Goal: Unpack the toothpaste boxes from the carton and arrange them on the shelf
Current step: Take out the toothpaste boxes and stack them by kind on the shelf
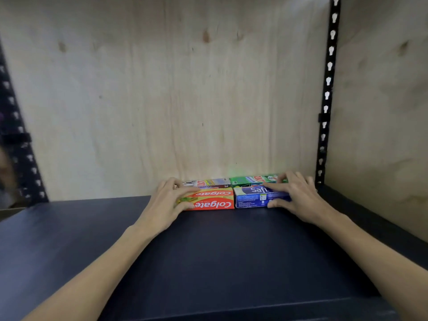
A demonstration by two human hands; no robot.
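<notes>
In the head view, a dark, matte shelf board (208, 256) is seen stretching away to a pale plywood back panel (162, 89), whose grain and a few knots are plainly shown. A black slotted steel upright (327, 89) is fixed at the right of the panel, and a second, blurred one (20, 144) is seen at the left edge. Four rectangular cardboard toothpaste boxes are laid flat against the back panel, two in front and two behind, touching one another. The red Colgate box (212, 200) is placed front left, with its lettering upside down to the camera; the blue Safi box (257, 196) is set just beside it at the right. Behind them, a grey-and-red box (210, 183) and a green box (251, 180) are lined up. The left hand (169, 200) is closed over the left end of the Colgate box, thumb at its front face. The right hand (298, 195) is clasped likewise on the right end of the Safi box.
</notes>
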